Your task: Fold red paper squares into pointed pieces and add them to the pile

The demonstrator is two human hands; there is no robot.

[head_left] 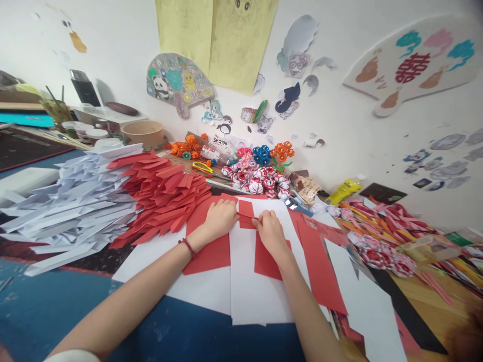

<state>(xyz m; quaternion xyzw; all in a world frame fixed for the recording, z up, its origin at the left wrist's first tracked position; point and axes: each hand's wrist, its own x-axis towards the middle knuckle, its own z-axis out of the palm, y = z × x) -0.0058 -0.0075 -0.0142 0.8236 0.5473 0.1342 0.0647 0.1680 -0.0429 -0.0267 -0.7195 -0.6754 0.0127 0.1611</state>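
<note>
Between my two hands a narrow folded strip of red paper is held by its ends. My left hand pinches its left end, and my right hand pinches the right end. Right behind the strip lies a small red paper piece. Under my right wrist rests another red paper square, partly hidden by the forearm. White sheets spread beneath both hands. A larger red sheet lies under my left hand and wrist.
Heaps of folded white strips and folded red strips stand at left. Red-and-white paper flowers, yellow-handled scissors and a blue tool lie behind. A yellow bottle and coloured strips are at right.
</note>
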